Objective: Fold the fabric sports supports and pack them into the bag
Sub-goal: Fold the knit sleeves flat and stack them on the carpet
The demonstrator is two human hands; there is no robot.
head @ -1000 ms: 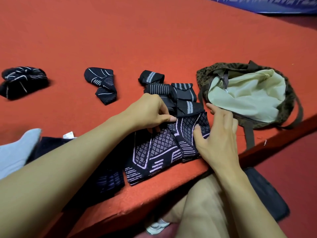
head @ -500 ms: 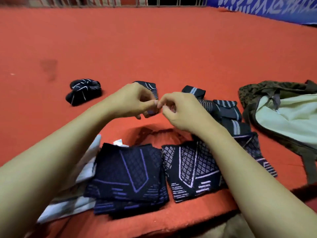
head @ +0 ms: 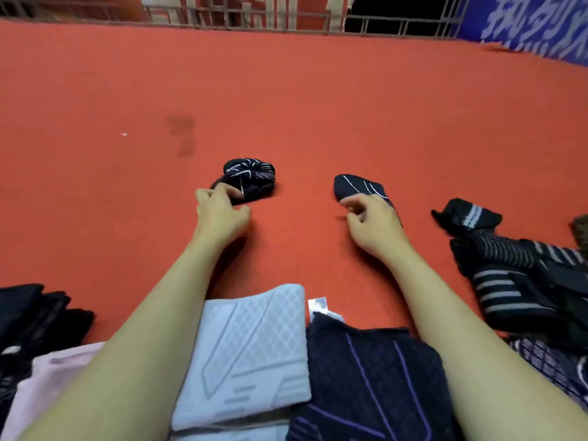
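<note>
A bunched black support with white lines (head: 251, 175) lies on the red carpeted surface (head: 302, 100). My left hand (head: 219, 213) reaches to its near left edge, fingertips curled onto the fabric. To the right lies a flat dark support with white lines (head: 354, 185). My right hand (head: 374, 222) covers its near end with curled fingers. Only a sliver of the brown bag (head: 582, 229) shows at the right edge.
Folded supports lie close to me: a white one (head: 251, 354), a navy one with purple lines (head: 366, 377), and a pile of black striped ones (head: 509, 275) at right. More dark fabric (head: 31, 313) and pink fabric (head: 41, 393) sit at left. A railing (head: 254, 17) borders the far edge.
The view swung left, putting the bag almost out of sight. My hands, which together pinched the flat support, have parted; the left moved to the bunched support and the right stays on the flat one.
</note>
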